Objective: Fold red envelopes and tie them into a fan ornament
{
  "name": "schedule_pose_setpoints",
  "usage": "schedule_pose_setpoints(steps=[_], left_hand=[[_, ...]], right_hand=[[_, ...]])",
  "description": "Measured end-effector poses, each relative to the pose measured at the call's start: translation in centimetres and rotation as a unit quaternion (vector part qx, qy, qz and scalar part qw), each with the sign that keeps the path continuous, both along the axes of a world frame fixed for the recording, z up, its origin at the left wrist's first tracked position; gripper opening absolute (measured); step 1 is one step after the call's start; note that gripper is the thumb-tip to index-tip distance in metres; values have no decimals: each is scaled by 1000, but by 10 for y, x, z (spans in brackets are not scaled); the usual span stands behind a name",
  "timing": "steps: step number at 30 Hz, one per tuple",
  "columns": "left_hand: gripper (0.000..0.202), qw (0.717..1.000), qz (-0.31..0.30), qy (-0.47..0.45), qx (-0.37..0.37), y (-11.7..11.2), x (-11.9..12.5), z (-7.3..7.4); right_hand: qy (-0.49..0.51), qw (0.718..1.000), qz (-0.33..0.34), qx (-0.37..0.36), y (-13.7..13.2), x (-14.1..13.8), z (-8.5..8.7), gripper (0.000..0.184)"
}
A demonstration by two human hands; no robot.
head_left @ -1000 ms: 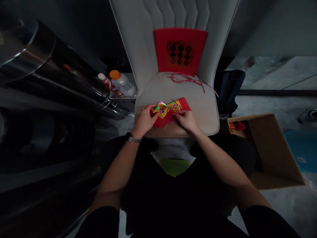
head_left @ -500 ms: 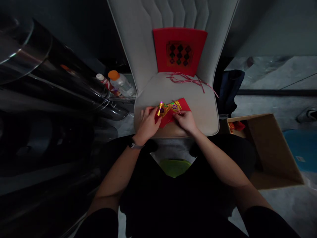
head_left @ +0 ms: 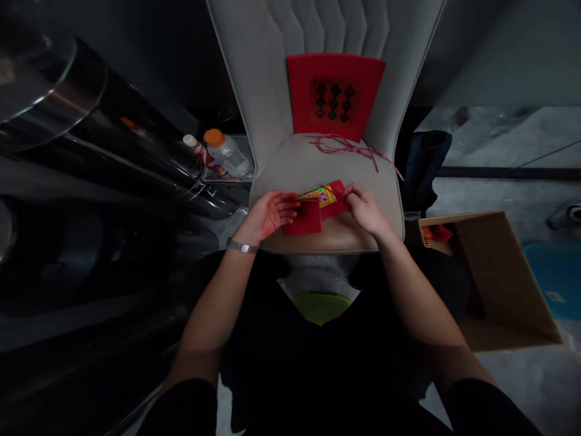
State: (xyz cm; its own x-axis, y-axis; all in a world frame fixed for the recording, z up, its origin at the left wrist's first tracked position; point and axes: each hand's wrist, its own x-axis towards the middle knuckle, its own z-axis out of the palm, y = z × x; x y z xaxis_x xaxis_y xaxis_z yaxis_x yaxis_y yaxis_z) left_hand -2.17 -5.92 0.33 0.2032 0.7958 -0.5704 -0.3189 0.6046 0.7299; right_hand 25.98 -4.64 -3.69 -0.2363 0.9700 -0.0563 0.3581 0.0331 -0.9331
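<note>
A small red card with a gold patterned front lies near the front of the chair seat. In front of it is a plain red piece of card, which partly covers the pattern; whether the two are joined I cannot tell. My left hand is turned with its palm showing, fingers stretched over the plain piece's left end. My right hand is closed in a pinch at the patterned card's right edge; what lies between its fingertips is hidden.
A large red card leans on the grey chair's back. Pink strings lie before it. Two bottles stand left of the chair. On the right is an open cardboard box with red items inside.
My left hand has turned and opened its fingers, and the plain red piece now shows in front. My right hand has moved right to the card's edge. The view has shifted slightly.
</note>
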Motion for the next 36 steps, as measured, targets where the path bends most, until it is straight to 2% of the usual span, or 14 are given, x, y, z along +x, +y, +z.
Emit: schedule_pose_setpoints(steps=[4,6,9,12,17,21,24,27,31,34,36], left_hand=[[52,998,-2,-61,13,-2,6,1],[63,998,10,-55,33,-5,12,-4],[69,996,56,-13,64,-8,22,-15],[69,993,81,11,86,-10,30,-23],[77,991,70,45,101,-15,32,-34],[95,991,25,77,106,-17,29,-44],[109,989,-28,65,130,-19,25,-44],[117,984,-68,57,155,-21,22,-37],[125,985,-123,14,117,-23,19,-28],[121,989,-88,35,116,-22,22,-31],[108,988,-40,78,131,-20,25,-37]], right_hand=[[-27,986,162,-36,-14,-3,19,20],[-37,982,185,-29,-20,-11,18,26],[-42,987,153,0,-23,-26,5,26],[-41,990,133,18,-20,-37,-10,11],[-21,999,26,40,-14,-49,-17,14],[-29,998,12,55,-11,-53,-18,17],[-29,998,-14,44,-9,-53,-24,18],[2,999,-14,37,-6,-53,-29,18],[77,997,-4,2,-5,-53,-30,22],[89,996,3,-25,-5,-52,-28,24],[77,997,12,-22,-6,-52,-27,25]])
